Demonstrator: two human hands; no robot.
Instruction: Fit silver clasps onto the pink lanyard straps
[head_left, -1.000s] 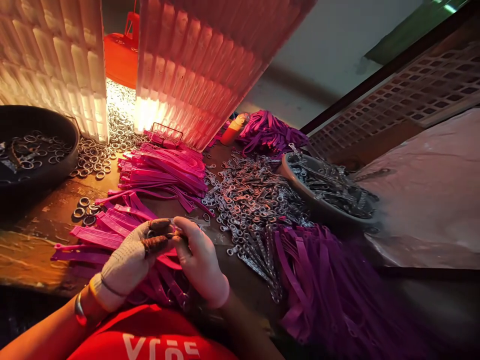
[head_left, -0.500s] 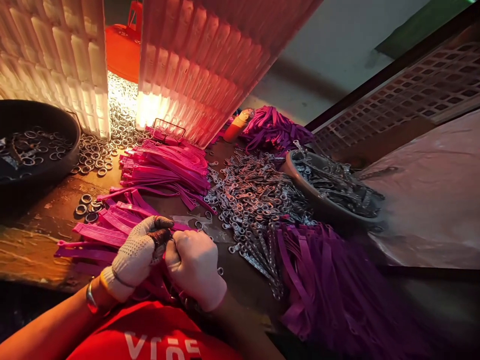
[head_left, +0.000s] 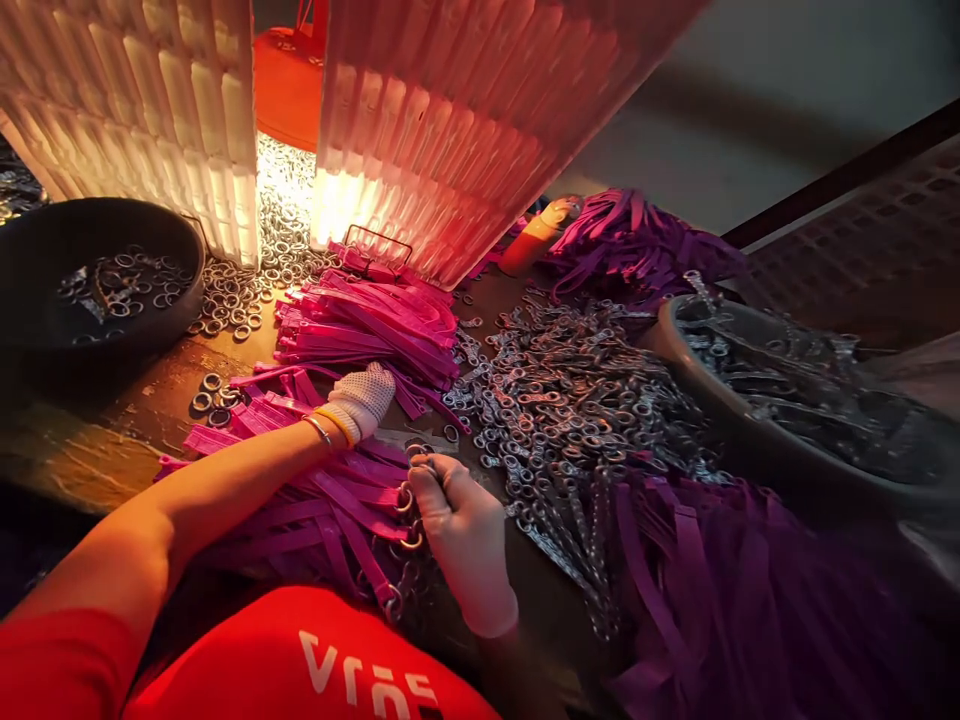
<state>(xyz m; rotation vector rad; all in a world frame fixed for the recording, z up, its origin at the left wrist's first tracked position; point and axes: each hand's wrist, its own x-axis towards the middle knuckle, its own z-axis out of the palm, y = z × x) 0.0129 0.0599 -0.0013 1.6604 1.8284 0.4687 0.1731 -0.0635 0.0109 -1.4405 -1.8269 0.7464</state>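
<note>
My left hand (head_left: 364, 402), in a dotted knit glove with a yellow cuff, reaches to the near edge of a stack of pink straps (head_left: 367, 320). Its fingers curl downward, and whatever is under them is hidden. Below and to the right, my right hand (head_left: 465, 535), in a thin pale glove, pinches a small metal ring (head_left: 417, 450) between thumb and forefinger. Just left of those fingertips lies a second pile of pink straps (head_left: 322, 510), with metal rings (head_left: 407, 500) at their ends.
A dark round pan (head_left: 97, 325) with loose rings stands at left. Behind it an orange lamp (head_left: 289, 90) glows between corrugated panels (head_left: 442, 130). Metal clasps (head_left: 570, 390) are heaped centre right, beside a grey bowl (head_left: 679, 345) of more metal pieces. Purple straps (head_left: 705, 590) hang at lower right.
My hands were together over the near straps. Now they are apart, the left stretched forward to the far strap stack. The view has turned slightly left.
</note>
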